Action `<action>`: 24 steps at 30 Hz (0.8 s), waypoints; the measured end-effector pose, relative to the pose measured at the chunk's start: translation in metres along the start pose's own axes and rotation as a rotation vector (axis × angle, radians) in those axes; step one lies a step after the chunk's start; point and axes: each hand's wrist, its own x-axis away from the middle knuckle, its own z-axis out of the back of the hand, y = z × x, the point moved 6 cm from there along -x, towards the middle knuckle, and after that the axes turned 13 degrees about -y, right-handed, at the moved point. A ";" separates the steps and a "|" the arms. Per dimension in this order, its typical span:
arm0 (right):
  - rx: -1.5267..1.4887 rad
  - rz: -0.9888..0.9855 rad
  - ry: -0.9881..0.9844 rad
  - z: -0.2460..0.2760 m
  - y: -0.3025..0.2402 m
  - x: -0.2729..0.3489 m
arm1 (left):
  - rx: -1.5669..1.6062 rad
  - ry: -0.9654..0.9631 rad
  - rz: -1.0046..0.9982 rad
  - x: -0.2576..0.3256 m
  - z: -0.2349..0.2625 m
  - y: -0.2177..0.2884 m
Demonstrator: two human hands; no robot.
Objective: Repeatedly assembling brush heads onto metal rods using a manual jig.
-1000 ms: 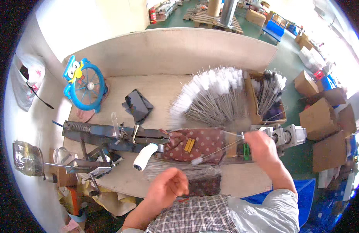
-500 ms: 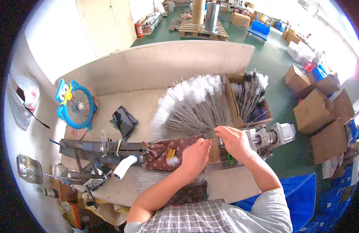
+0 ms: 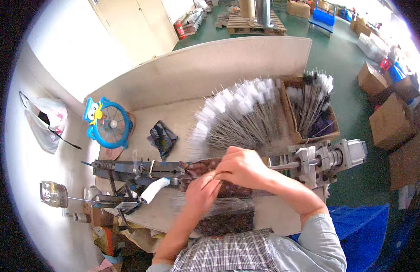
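Observation:
My left hand [image 3: 202, 194] and my right hand [image 3: 244, 167] come together above the long bench machine [image 3: 128, 174]. Fingers of both are pinched closed and their tips meet. Whatever lies between them, if anything, is too small or hidden to make out. Beneath them a brown spotted cloth [image 3: 239, 189] covers the machine's middle, partly blocked by my hands. Left of my left hand, a white-handled lever [image 3: 155, 190] slants off the machine. On the near side, a bundle of thin wires [image 3: 219, 206] lies partly over a dark brown cloth [image 3: 228, 223].
Beyond my hands, wire-stemmed white brushes [image 3: 241, 113] fan out beside a cardboard box [image 3: 289, 120] of black and white brushes. A metal shaft-and-clamp unit [image 3: 316, 161] sits at the right. A blue toy-shaped fan [image 3: 111, 122] and black bag [image 3: 163, 138] stand left.
My right hand has moved left from beside the clamp unit to meet my left hand. My left hand has shifted down and left. The whole view has turned slightly.

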 end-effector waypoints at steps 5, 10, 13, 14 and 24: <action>0.059 0.022 0.011 -0.044 -0.005 -0.040 | 0.674 0.030 0.595 0.076 0.001 -0.047; 0.169 -0.093 -0.032 -0.081 -0.004 -0.065 | 1.362 0.351 0.923 0.123 -0.010 -0.084; 0.132 -0.091 -0.025 -0.084 -0.004 -0.069 | 1.645 0.459 0.860 0.124 -0.011 -0.092; 0.138 -0.101 -0.027 -0.084 -0.006 -0.069 | 1.728 0.460 0.750 0.117 -0.006 -0.090; 0.175 -0.053 -0.054 -0.076 -0.014 -0.066 | 0.813 -0.053 0.865 0.089 -0.033 -0.114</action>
